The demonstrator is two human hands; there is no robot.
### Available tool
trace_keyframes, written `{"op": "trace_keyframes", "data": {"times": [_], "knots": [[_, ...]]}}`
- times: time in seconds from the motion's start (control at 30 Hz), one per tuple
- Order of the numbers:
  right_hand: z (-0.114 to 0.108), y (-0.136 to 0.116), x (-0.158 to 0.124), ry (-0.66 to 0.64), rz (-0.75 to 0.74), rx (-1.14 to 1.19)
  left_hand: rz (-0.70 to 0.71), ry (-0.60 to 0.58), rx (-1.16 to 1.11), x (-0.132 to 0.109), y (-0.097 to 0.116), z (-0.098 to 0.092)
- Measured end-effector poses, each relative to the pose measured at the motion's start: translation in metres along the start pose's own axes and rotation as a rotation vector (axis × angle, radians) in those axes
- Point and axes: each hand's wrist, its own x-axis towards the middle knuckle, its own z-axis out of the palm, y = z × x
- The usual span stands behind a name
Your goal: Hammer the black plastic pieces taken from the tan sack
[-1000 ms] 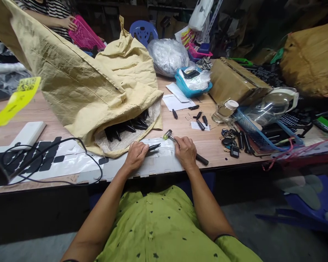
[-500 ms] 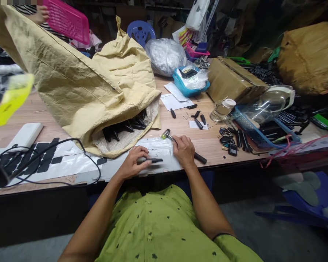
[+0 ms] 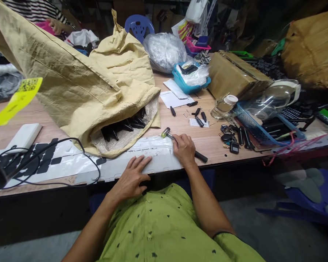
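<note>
My right hand (image 3: 184,148) is closed around a small hammer (image 3: 200,157), whose shiny head with a yellowish face (image 3: 165,132) lies to the left over the covered work strip. The black handle sticks out to the right. My left hand (image 3: 133,177) is palm down at the table's front edge, fingers stretched out and apart over the pale grey board (image 3: 158,157). Its underside is hidden from view. Beyond it, a beige woven sack (image 3: 125,78) lies with its mouth towards me, and black pointed pieces (image 3: 125,124) show inside.
Several black pieces (image 3: 199,122) lie beside white paper (image 3: 177,98). To the right are keys (image 3: 227,136), a glass jar (image 3: 223,107) and a blue basket (image 3: 242,112). A black cable (image 3: 79,142) crosses the left side. Across the table, a person in striped sleeves stands behind the sack.
The slim dark piece in my left hand is gone from sight, and that hand has drawn back to the table edge with fingers spread. The co-worker's pink basket has mostly dropped behind the sack.
</note>
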Motion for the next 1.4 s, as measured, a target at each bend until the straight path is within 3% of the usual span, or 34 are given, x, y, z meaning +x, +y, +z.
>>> {"op": "trace_keyframes", "data": {"times": [0.1,0.17,0.27,0.33,0.47,0.63,0.77,0.93,1.13,1.4], "knots": [[0.0,0.0,0.0,0.006,0.004,0.007,0.024,0.038,-0.072,0.004,-0.012,-0.011],[0.0,0.0,0.001,0.012,0.002,0.009,-0.023,0.143,-0.07,0.013,-0.027,-0.023],[0.001,0.0,0.002,0.024,-0.005,0.008,-0.249,0.356,0.073,0.036,-0.056,-0.046],[0.001,0.0,0.002,0.033,-0.007,0.008,-0.422,0.438,0.203,0.053,-0.073,-0.059],[0.003,0.0,0.003,0.042,-0.012,0.012,-0.601,0.407,0.327,0.081,-0.094,-0.072],[0.004,-0.001,0.003,0.051,-0.008,0.014,-0.594,0.395,0.306,0.088,-0.099,-0.074],[0.005,-0.001,0.003,0.048,-0.005,0.01,-0.479,0.447,0.193,0.075,-0.088,-0.07],[0.003,-0.001,0.003,0.02,0.008,0.006,-0.276,0.36,-0.032,0.062,-0.061,-0.044],[0.001,-0.001,0.004,-0.017,0.011,0.0,-0.307,0.368,-0.12,0.063,-0.044,-0.01],[0.001,0.0,0.003,-0.02,0.006,0.0,-0.309,0.407,-0.12,0.063,-0.05,-0.002]]}}
